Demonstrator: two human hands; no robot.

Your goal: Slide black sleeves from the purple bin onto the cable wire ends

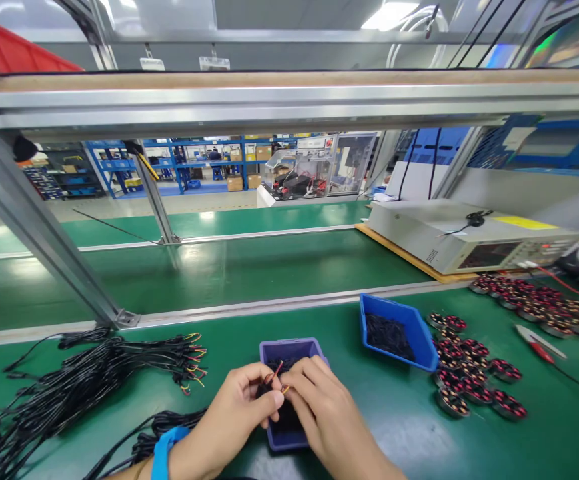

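Over a purple bin (pixel 289 443) of small black pieces, both my hands meet at the stripped end of a black cable. My left hand (pixel 242 407) is closed on the cable end, where a red wire (pixel 279 367) sticks up. The thumb and fingers of my right hand (pixel 322 407) pinch a yellow wire (pixel 285 389) of the same end. Whether a small black piece is also between the fingers is hidden. Left of my wrist, more black cable (pixel 162 427) runs along the table.
A bundle of black cables (pixel 94 373) with coloured wire ends lies at left. To the right stand a blue bin (pixel 432 363) of black pieces, several copper-wound coils (pixel 462 370), a red-handled tool (pixel 539 350) and a grey instrument (pixel 419 230). A metal post (pixel 44 227) rises at left.
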